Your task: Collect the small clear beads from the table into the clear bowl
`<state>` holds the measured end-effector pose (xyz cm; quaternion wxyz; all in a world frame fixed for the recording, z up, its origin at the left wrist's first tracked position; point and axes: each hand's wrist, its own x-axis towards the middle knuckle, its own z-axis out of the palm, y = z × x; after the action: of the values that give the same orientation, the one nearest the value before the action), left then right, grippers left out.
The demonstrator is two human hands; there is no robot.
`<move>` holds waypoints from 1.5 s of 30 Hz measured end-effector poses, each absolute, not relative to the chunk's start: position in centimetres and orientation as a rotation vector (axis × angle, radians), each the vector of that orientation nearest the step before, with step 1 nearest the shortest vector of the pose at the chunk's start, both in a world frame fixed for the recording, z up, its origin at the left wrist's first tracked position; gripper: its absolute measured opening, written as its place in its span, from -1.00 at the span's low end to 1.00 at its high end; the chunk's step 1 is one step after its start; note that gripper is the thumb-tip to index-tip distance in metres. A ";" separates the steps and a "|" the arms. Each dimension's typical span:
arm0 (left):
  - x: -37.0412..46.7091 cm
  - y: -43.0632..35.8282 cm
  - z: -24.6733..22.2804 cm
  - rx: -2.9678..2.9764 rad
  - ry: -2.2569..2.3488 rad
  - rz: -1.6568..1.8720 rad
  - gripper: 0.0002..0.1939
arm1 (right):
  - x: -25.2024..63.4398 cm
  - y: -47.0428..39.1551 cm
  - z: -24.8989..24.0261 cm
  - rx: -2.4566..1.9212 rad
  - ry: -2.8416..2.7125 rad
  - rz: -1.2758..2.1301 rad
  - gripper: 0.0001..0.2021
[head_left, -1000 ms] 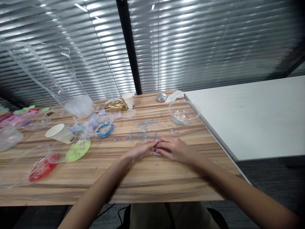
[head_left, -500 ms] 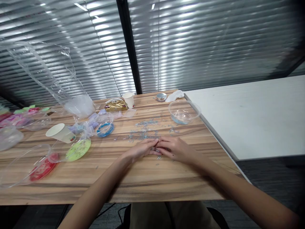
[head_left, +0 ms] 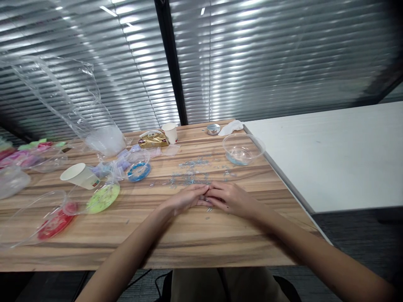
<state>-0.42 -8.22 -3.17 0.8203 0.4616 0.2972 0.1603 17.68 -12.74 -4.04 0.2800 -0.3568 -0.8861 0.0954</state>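
Note:
My left hand and my right hand meet low over the wooden table, fingertips touching. The fingers of both are curled inward and closed. A small shiny glint shows between them, but the fingers hide most of it. Just beyond the hands lie many tiny bluish, glassy tube-like pieces, scattered on the wood. A few more pieces rest on the near side of the fingers. Up and to the right stands a clear round plastic bowl with light blue pieces at its bottom.
Left are bowls with blue beads, yellow-green beads and red beads, plus a tipped paper cup. At the back stand another paper cup, a gold tissue pack and a round tin. A white table adjoins at right.
My hands stay together in nearly the same place, with only a slight shift of the fingers. The things on the table have not moved.

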 end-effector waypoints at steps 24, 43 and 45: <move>-1.4 -6.4 -1.4 0.817 0.692 0.818 -0.83 | 20.5 -12.1 -1.8 -1.306 -1.642 -0.144 -0.79; -1.3 -6.5 -1.6 0.695 0.835 0.848 -0.85 | 23.8 -10.5 -3.0 -1.989 -1.593 -0.214 -0.57; -1.4 -6.5 -1.8 0.726 0.826 0.825 -0.76 | 24.0 -10.4 -3.2 -1.987 -1.610 -0.229 -0.60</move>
<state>-1.36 -6.50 -1.78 0.7729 0.3352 0.3814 0.3806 23.96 -10.36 -3.19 0.2831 -0.7422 -0.6014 -0.0854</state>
